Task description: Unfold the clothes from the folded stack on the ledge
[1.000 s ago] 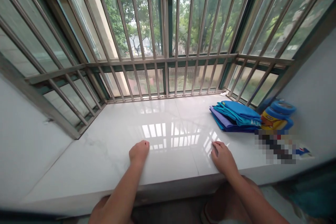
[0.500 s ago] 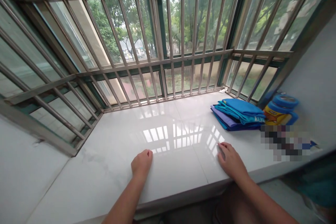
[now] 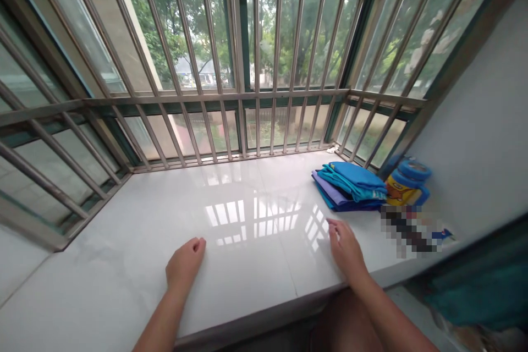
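My left hand (image 3: 184, 262) is curled into a loose fist and rests on the white marble-like sill (image 3: 243, 286), with nothing showing in it. On the right, my right hand (image 3: 347, 248) hovers at or touches the sill's surface; its fingers are slightly bent, with a gap between thumb and forefinger, and it holds nothing. Just beyond that hand lies a stack of folded clothes (image 3: 350, 184) in blue, teal and purple. Behind the stack stands a blue and yellow jug with a handle (image 3: 406, 182).
Metal window bars (image 3: 218, 96) enclose the sill at the back and both sides. A blurred-out patch (image 3: 408, 231) covers items near the right wall (image 3: 474, 121). Dark teal cloth (image 3: 474, 286) hangs at the lower right, past the sill's front edge.
The camera view has swung to the right, so the things on the sill appear further left. My left hand sits farther from my right hand than before. The clothes stay stacked.
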Available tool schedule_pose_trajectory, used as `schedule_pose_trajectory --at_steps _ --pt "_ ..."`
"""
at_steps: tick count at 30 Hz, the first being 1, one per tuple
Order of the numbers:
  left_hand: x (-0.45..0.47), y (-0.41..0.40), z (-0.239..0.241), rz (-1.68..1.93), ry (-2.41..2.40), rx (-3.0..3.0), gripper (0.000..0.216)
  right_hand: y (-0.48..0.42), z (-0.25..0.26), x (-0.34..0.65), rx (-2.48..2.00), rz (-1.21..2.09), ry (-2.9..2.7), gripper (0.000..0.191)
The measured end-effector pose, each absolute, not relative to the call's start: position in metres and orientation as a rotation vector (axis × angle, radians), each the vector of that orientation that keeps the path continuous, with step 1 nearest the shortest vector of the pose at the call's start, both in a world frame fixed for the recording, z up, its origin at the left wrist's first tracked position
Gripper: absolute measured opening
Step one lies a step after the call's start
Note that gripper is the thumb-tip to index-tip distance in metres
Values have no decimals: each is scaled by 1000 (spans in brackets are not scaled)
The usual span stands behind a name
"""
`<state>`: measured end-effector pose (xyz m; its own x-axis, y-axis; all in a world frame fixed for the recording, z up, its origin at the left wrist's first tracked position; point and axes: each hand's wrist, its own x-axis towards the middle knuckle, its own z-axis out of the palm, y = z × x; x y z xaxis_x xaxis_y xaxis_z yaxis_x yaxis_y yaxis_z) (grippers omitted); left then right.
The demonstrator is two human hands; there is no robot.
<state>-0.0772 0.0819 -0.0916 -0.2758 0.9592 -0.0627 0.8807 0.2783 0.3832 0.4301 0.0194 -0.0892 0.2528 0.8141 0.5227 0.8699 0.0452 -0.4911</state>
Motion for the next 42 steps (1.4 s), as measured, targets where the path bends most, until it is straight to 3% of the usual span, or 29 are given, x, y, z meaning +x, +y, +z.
schedule_pose_trajectory --at_steps 4,6,9,11,14,18,22,27,31,35,38,42 --pt "-70 104 -93 1272 1847 1064 42 68 -23 490 -1848 -499 -1319 46" --pt "-46 125 -86 1460 1390 722 36 101 -3 522 -1944 -629 -1268 54" --pt "3 163 -79 1314 938 470 28 144 1 558 -2190 -520 -1349 54" --pt "32 187 -81 1193 873 431 24 158 -4 572 -2339 -379 -1385 46" --pt "56 208 -94 1039 850 487 21 153 0 573 -2416 -375 -1334 52" --pt "55 213 -108 970 778 536 24 135 38 523 -2512 -582 -1106 63" --pt "45 212 -106 994 765 505 22 154 71 420 -2491 -593 -1214 48" --pt "40 213 -94 909 669 503 62 180 46 254 -2155 74 -1999 32" --pt "31 216 -90 1052 860 544 70 178 21 173 -1616 618 -2499 29" --pt "22 223 -87 1231 981 538 84 203 5 179 -1696 483 -2323 35" --pt "18 224 -84 1286 923 456 73 233 -16 210 -1881 480 -2049 52" --pt "13 221 -80 1329 845 211 52 253 -47 233 -1623 1510 -1580 72"
